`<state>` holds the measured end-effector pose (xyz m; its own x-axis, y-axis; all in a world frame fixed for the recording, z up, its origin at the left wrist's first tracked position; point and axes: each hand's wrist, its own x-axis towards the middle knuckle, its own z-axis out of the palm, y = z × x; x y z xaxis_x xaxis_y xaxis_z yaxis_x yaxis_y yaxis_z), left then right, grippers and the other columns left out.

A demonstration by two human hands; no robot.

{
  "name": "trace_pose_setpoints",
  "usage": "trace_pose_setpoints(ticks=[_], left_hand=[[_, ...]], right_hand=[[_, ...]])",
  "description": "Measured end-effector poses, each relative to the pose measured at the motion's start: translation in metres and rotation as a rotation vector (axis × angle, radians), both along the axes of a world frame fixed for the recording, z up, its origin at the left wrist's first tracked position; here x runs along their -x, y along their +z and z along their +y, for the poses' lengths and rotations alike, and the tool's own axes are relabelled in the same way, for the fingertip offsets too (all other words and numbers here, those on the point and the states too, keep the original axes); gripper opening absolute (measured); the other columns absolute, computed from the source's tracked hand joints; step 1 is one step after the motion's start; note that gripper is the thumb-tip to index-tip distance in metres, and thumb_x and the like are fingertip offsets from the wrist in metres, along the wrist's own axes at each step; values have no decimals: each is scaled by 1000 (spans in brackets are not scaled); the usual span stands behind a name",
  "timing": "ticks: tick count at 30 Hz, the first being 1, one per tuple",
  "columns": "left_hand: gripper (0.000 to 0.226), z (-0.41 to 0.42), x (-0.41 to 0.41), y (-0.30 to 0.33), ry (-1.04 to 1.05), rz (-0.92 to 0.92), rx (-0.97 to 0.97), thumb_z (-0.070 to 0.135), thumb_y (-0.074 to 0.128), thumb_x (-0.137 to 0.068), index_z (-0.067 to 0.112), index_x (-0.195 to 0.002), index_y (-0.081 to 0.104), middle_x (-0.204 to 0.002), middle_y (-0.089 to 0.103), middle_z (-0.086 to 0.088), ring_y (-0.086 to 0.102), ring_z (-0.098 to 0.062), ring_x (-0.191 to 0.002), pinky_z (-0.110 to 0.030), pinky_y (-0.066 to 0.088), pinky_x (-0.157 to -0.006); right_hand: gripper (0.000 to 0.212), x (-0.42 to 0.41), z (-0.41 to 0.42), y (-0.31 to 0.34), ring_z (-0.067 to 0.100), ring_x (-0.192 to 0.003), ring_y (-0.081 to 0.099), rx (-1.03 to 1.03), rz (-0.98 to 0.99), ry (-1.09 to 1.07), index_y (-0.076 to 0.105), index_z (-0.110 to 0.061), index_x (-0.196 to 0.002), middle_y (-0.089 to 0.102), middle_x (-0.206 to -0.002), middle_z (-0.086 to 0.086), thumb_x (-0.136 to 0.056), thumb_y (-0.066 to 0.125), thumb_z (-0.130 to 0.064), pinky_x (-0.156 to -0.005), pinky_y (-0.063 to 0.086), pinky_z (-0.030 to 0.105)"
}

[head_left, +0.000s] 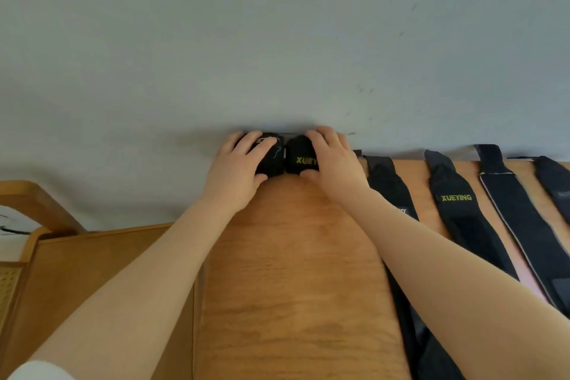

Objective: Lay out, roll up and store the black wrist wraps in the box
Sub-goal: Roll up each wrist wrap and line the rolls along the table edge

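Note:
Two rolled black wrist wraps sit side by side at the far edge of the wooden table [293, 256], against the wall. My left hand [237, 170] grips the left roll [271, 160], fingers over its top and thumb at its front. My right hand [333, 163] grips the right roll [300, 159], which carries yellow XUEYING lettering. A thin dark edge [287, 134] shows just behind the rolls; I cannot tell whether it is the box. To the right, several unrolled black wraps [462, 210] lie flat in a row on the table.
A grey wall [277, 40] stands directly behind the table's far edge. At the left a lower wooden surface [92, 262] and a wooden chair frame [37, 203] adjoin the table. My right forearm crosses over the nearest flat wrap [388, 185].

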<state>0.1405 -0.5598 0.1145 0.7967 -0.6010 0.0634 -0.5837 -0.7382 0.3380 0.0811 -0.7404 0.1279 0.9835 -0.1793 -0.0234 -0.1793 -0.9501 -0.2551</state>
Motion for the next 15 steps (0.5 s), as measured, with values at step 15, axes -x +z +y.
trace_pose_setpoints(ticks=[15], left_hand=[[42,-25,128,16,-213,78,10,21,50,-95,15,-137,47,-154,26,-4,23,-24,-141,-38,29,-112]], right_hand=[[48,212,-20,7,26,-137,27,-321,88,-448,42,-15,-138,25,-151,7,-93,57,-20,-109,30,37]])
